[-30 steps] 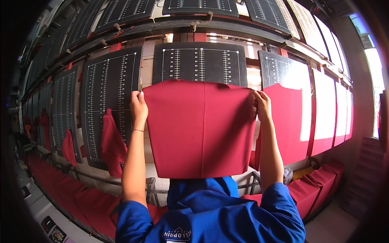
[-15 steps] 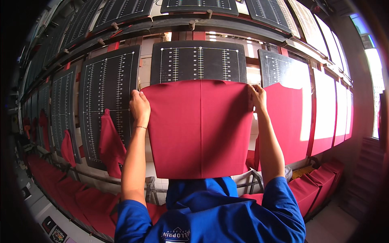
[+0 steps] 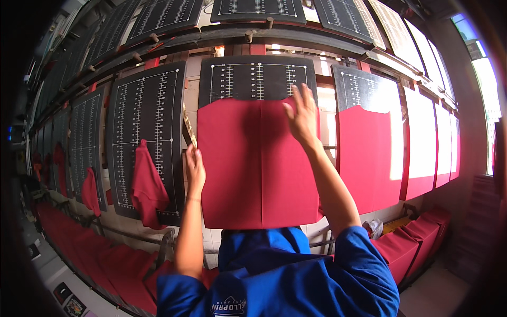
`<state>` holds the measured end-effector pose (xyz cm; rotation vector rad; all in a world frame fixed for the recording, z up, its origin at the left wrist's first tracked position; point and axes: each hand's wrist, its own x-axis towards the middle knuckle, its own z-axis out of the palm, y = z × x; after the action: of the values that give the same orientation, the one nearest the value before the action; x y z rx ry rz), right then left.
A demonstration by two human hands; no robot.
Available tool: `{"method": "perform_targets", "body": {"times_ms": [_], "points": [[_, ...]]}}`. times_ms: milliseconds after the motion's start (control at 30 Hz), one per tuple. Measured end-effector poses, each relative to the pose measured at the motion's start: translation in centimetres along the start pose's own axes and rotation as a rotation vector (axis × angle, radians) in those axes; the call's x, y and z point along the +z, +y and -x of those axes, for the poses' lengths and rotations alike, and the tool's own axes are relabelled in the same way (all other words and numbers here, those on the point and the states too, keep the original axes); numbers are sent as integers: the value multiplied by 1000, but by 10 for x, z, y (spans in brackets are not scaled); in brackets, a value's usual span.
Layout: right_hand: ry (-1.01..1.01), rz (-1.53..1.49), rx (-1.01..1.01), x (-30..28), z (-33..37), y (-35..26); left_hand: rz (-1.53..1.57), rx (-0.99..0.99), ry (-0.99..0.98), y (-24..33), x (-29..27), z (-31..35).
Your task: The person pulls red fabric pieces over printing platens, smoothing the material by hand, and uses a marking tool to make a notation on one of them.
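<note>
A dark red fabric panel [image 3: 232, 174] with a crease down its middle lies over the black marked board [image 3: 237, 79] in front of me. My right hand [image 3: 302, 117] is over the panel's upper right corner, fingers spread and raised, gripping nothing. Beside the panel's left edge is my left hand [image 3: 195, 170], its fingers stretched out; whether it touches the cloth is unclear. A thin gold patterned strip [image 3: 189, 127] ends at the left fingertips, in the gap between boards. I cannot tell whether the hand touches it.
On the left board [image 3: 127, 105] hangs a bunched red cloth piece [image 3: 148, 179]. The right board [image 3: 348, 87] carries another flat red panel [image 3: 364, 158], partly in bright sunlight. Folded red fabric [image 3: 116, 264] lines the near rail. A dark beam [image 3: 222, 34] with pegs runs behind.
Both hands have let go of the panel's upper corners. The panel now lies flat on the board. My left hand moved down and nearer, my right inward and up.
</note>
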<state>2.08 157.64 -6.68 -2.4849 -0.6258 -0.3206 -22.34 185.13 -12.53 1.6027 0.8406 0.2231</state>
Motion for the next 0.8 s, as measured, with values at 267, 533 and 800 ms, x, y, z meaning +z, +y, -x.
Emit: {"method": "perform_targets", "body": {"times_ms": [267, 533, 800], "points": [[-522, -1354, 1282, -89, 330, 66, 720, -581, -265, -116, -78, 159], [-116, -1655, 1187, -122, 384, 41, 748, -450, -222, -151, -95, 171], [-37, -1489, 1144, -123, 392, 34, 653, -390, -142, -148, -106, 169]]}}
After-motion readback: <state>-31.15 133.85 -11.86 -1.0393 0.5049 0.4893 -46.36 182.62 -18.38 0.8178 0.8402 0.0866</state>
